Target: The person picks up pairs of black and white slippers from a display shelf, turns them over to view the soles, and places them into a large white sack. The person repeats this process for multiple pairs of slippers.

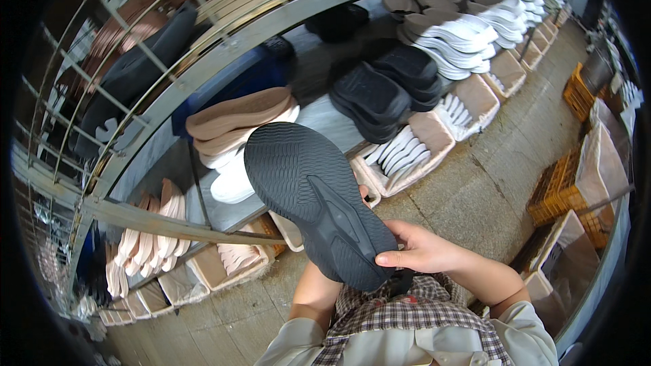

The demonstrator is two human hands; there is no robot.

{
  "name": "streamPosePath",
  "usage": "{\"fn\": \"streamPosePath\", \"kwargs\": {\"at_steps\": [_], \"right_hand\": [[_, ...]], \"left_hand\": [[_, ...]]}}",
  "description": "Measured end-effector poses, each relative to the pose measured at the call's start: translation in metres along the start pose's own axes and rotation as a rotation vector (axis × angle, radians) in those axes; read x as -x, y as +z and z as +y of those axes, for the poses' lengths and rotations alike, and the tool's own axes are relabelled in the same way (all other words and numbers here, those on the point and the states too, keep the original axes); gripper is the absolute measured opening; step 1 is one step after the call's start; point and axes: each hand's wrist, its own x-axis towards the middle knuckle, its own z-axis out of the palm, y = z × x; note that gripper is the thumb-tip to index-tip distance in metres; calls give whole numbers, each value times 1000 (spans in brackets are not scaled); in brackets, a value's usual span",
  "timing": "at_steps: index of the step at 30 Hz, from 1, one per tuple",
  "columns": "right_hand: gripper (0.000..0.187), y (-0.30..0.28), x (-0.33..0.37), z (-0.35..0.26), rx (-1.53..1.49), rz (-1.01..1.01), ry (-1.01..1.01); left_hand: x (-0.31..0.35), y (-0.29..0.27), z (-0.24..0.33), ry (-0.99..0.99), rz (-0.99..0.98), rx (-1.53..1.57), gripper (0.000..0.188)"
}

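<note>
A black shoe sole [319, 196] is held up before me, its ridged tread facing me and its wide toe end pointing up and left. My right hand [417, 247] grips the narrower heel end, with the thumb lying on the tread side. Most of my left hand [365, 192] is hidden behind the sole; only fingertips show past its right edge, and they appear wrapped around it. Behind the toe, white soles [232, 181] and tan soles [237, 114] are stacked on the grey shelf. Stacks of black soles [369, 98] stand farther right.
Lined baskets [413, 152] holding white soles line the shelf's front edge. More white soles [454, 41] are piled at the far right of the shelf. Pinkish soles [152, 234] stand at the left. Orange crates [553, 193] are across the aisle floor [475, 190]. A metal rack [271, 24] runs overhead.
</note>
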Motion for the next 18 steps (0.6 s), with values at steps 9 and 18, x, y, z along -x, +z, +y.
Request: {"fn": "streamPosePath", "kwargs": {"at_steps": [9, 18], "right_hand": [[63, -18, 92, 24, -296, 390, -234], [61, -22, 153, 52, -347, 722, -397]], "left_hand": [[-31, -7, -64, -374, -29, 201, 52], [14, -3, -101, -325, 30, 312, 55]]}}
